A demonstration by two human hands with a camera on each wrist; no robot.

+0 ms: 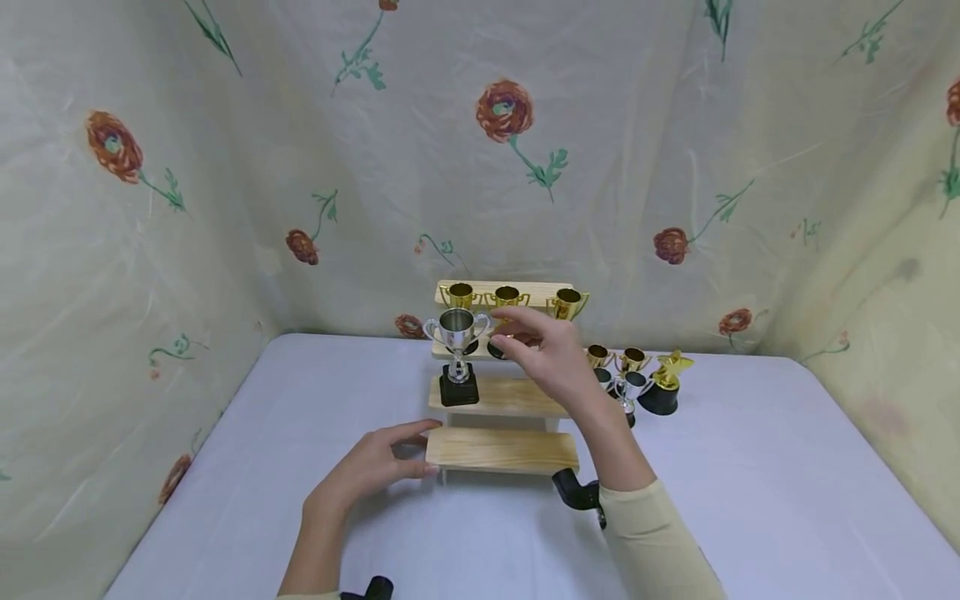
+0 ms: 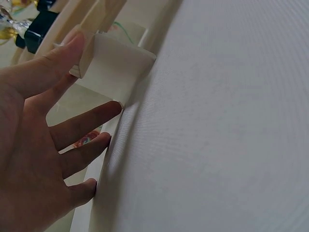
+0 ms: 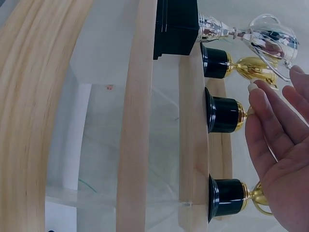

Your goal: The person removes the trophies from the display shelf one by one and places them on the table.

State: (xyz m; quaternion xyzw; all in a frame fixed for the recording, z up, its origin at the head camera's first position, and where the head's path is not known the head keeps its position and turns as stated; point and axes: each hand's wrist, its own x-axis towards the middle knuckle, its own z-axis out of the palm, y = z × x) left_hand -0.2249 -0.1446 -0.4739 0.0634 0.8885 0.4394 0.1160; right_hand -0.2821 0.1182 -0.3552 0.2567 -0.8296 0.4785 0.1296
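Note:
A stepped wooden display shelf (image 1: 502, 450) stands mid-table. My left hand (image 1: 375, 462) grips the left end of its lowest step, thumb at the front edge (image 2: 77, 70) and index finger behind. Its other fingers are spread near the tablecloth. A silver trophy cup (image 1: 457, 333) with a square black base stands upright at the left end of the second step. Beside its right handle is my right hand (image 1: 551, 350), fingers loosely bent and holding nothing. On the step behind are three gold trophy cups (image 3: 224, 113) with round black bases, partly covered by my hand in the head view.
Right of the shelf stand several small gold and silver trophy cups (image 1: 633, 360), partly behind my right forearm, and a gold star trophy (image 1: 663, 383) on a black base. Flower-patterned curtains (image 1: 600, 167) hang behind and beside the white-covered table (image 1: 750, 492).

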